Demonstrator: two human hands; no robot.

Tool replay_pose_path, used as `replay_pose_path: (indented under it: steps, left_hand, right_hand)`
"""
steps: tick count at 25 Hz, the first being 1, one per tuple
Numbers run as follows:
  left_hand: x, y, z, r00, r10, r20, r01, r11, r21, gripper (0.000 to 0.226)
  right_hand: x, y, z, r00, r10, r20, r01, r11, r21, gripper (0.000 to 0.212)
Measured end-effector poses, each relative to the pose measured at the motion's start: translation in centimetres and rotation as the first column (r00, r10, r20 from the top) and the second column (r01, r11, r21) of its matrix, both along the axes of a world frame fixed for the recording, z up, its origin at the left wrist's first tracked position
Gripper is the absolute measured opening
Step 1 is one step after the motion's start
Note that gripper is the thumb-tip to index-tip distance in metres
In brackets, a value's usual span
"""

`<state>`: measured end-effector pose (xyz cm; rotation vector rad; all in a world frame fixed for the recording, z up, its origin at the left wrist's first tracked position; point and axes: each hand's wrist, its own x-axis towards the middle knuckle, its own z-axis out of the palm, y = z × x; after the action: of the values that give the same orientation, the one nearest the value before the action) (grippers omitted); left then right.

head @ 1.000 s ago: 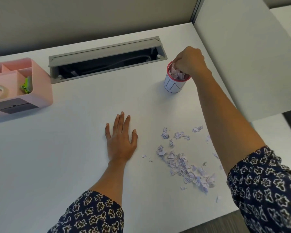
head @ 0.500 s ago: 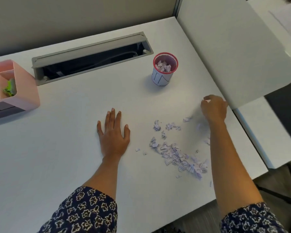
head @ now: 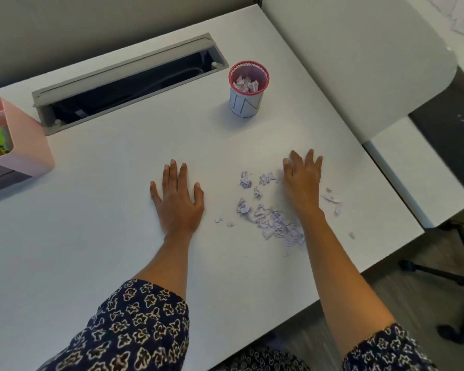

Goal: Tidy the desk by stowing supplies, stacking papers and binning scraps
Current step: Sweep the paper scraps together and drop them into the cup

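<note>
dozens of lilac paper scraps [head: 273, 223] strewn on the white desk [head: 118, 236] near its right edge – binning step in hand, judged roughly half done, with some scraps already in the red-rimmed cup [head: 248, 103] well beyond the heap. right hand [head: 302, 180] laid over the heap's far side, fingers straight and spread, gripping nothing; left hand [head: 178, 202] flat on bare desk just left of the scraps, empty. next, probably: rake loose bits together, pinch a bunch, carry to the cup – gently, lest flakes slip off the edge.

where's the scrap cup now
Head view: the red-rimmed cup stands right of centre, just right of the open cable tray and beyond the paper scraps.
</note>
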<state>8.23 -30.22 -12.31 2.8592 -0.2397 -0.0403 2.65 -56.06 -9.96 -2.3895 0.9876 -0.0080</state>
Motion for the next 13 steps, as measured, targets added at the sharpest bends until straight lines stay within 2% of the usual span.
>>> replay_pose_path:
  steps: [5, 9, 13]
  left_hand:
    - [0.0, 0.1, -0.2, 1.0, -0.007, 0.005, 0.007, 1.0, -0.018, 0.058]
    - [0.1, 0.2, -0.4, 1.0, -0.012, 0.0, 0.012, 1.0, 0.003, 0.058]
    - [0.0, 0.2, -0.4, 1.0, -0.013, 0.005, 0.013, 1.0, 0.002, 0.059]
  right_hand:
    - [0.2, 6.4, -0.4, 0.949, 0.315, 0.011, -0.315, 0.949, -0.032, 0.053]
    - [-1.1, 9.4, -1.3, 0.877, 0.478, -0.046, -0.481, 0.871, -0.1, 0.063]
    - [-3.9, 10.3, -1.7, 0.811, 0.584, -0.041, -0.58, 0.792, -0.192, 0.053]
